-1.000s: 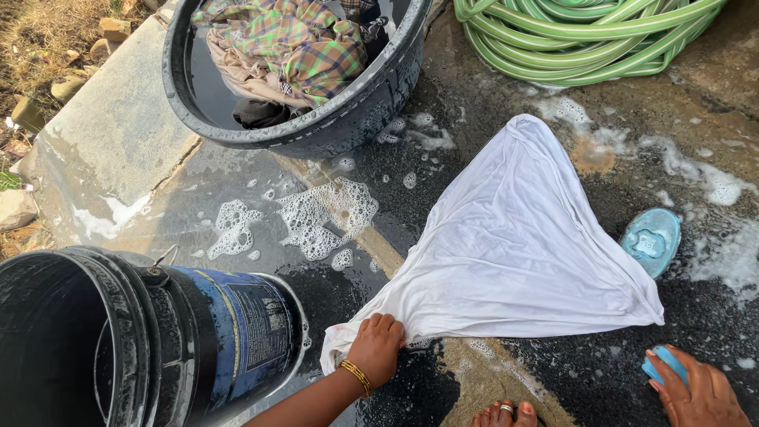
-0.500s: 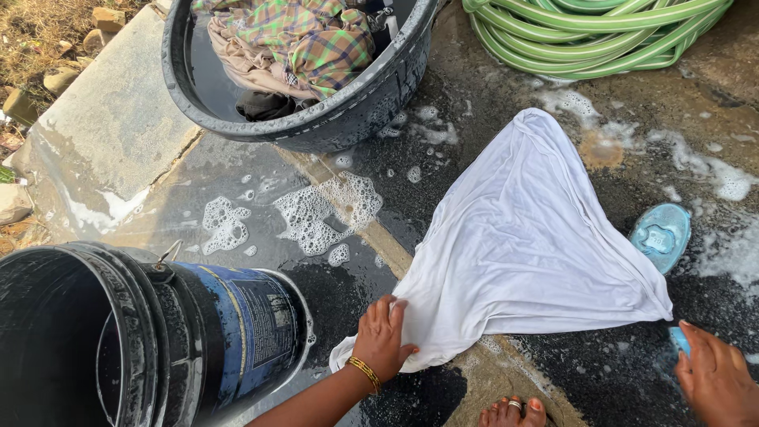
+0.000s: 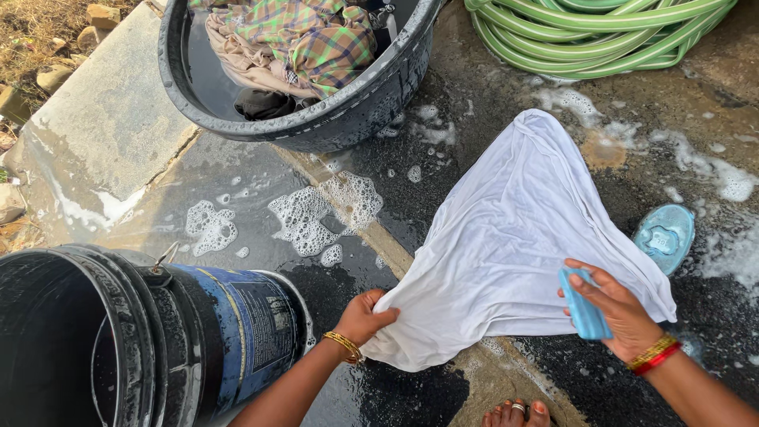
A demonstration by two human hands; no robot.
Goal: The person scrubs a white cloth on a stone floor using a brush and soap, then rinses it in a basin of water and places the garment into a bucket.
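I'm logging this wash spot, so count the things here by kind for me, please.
White cloth: 1
Blue soap bars: 2, one in the right hand, one on the ground
Tubs and buckets: 2, basin, bucket
Green hose: 1
Total: 6

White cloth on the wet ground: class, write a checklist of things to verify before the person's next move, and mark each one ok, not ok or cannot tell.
1. Left hand grips the edge of the white cloth: ok.
2. Right hand holds the blue soap bar over the cloth: ok.
3. Cloth lies spread flat: not ok, its upper end is bunched.
4. Ground under the cloth is wet and sudsy: ok.
5. Black bucket holds water: cannot tell.
6. Blue soap dish lies clear of the cloth: ok.
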